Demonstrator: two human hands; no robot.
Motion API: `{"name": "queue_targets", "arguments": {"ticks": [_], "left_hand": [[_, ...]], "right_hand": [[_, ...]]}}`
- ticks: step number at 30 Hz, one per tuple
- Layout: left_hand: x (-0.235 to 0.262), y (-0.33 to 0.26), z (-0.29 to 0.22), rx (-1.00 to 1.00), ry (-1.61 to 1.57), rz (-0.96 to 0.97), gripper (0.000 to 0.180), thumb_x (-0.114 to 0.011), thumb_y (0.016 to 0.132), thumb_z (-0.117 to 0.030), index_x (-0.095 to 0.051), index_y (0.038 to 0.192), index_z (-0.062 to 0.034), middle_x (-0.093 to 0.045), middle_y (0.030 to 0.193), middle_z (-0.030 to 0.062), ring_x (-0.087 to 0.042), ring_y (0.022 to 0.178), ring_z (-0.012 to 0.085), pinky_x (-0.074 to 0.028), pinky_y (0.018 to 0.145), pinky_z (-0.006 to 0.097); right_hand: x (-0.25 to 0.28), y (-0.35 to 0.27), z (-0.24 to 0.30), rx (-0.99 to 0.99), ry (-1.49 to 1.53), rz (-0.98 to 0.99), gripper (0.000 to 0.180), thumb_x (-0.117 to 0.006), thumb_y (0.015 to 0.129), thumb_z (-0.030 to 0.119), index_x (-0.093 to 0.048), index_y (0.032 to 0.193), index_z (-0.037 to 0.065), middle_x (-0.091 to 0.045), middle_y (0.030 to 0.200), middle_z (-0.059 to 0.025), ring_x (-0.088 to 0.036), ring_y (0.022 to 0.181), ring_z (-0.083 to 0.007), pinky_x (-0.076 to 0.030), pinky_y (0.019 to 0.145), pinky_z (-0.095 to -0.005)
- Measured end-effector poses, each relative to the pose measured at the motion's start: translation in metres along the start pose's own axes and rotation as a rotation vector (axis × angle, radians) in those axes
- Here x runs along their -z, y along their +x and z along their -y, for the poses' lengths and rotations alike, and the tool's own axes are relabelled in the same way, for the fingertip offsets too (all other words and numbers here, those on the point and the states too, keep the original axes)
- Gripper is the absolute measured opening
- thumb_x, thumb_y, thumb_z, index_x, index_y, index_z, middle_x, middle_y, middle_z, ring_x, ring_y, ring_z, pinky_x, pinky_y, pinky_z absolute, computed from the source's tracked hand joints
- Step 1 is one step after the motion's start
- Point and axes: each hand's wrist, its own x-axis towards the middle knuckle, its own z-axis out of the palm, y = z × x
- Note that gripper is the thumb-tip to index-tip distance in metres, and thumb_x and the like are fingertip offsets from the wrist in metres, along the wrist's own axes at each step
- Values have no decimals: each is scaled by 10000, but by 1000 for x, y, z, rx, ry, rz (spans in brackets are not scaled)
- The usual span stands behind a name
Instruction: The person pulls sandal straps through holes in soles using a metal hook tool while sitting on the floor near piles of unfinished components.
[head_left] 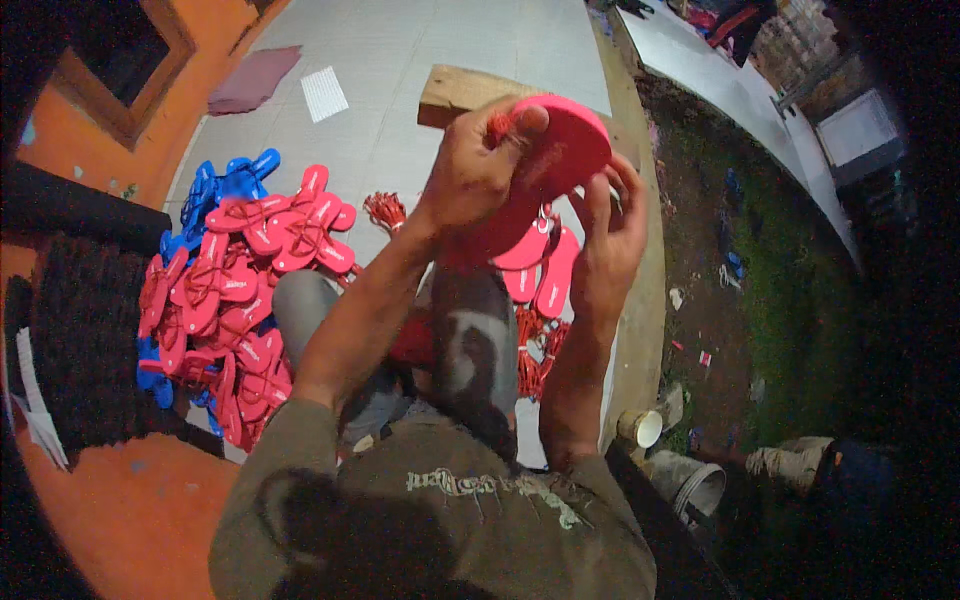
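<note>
steady the pink flip-flop sole
my left hand grips it with red strap; can't tell if my right hand pinches; i'd brace firmly.

That pink sole looks like smooth, matt foam rubber, and the bundled red straps like shiny plastic. Over there the block is bare wood; the shirt is dull cloth, the wall matt paint.
</note>
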Motion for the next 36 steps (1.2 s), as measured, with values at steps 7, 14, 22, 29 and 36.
{"name": "queue_targets", "arguments": {"ticks": [7, 14, 22, 29, 36], "left_hand": [[-2, -22, 7, -193, 272, -304, 321, -524, 838, -323, -536, 842, -3, -575, 695, 46, -477, 600, 128, -406, 555, 281], [-9, -91, 15, -535, 272, 23, 198, -531, 783, -188, -549, 882, -17, -534, 761, 84, -507, 669, 201, -420, 622, 295], [-1, -106, 11, -135, 384, -16, 281, -547, 687, 11, -561, 968, 5, -545, 855, 127, -552, 784, 240, -432, 705, 289], [7, -73, -14, -330, 439, 82, 280, -556, 698, -8, -600, 973, -31, -592, 880, 111, -569, 805, 233, -451, 707, 306], [10, -77, 11, -408, 440, -25, 192, -580, 766, -82, -605, 933, 10, -583, 841, 138, -582, 781, 215, -468, 624, 275]], "right_hand": [[-18, -8, -23, -43, -93, 200, 296, -453, 877, 286, -501, 983, 13, -562, 858, -68, -518, 768, -151, -428, 659, -283], [48, -78, -26, 238, -402, 363, 258, -520, 802, 75, -479, 1046, 4, -535, 1016, -90, -519, 919, -197, -422, 788, -322], [49, -71, -14, -314, 48, 264, 349, -662, 695, 31, -500, 1003, 0, -579, 925, -100, -566, 878, -189, -469, 763, -302], [34, -25, -31, 320, 190, 417, 235, -636, 716, 160, -530, 871, 18, -602, 870, -140, -582, 820, -241, -459, 729, -356], [30, -19, -31, 526, -8, 390, 122, -534, 752, 168, -470, 809, 81, -618, 805, -123, -599, 760, -257, -436, 742, -416]]}}
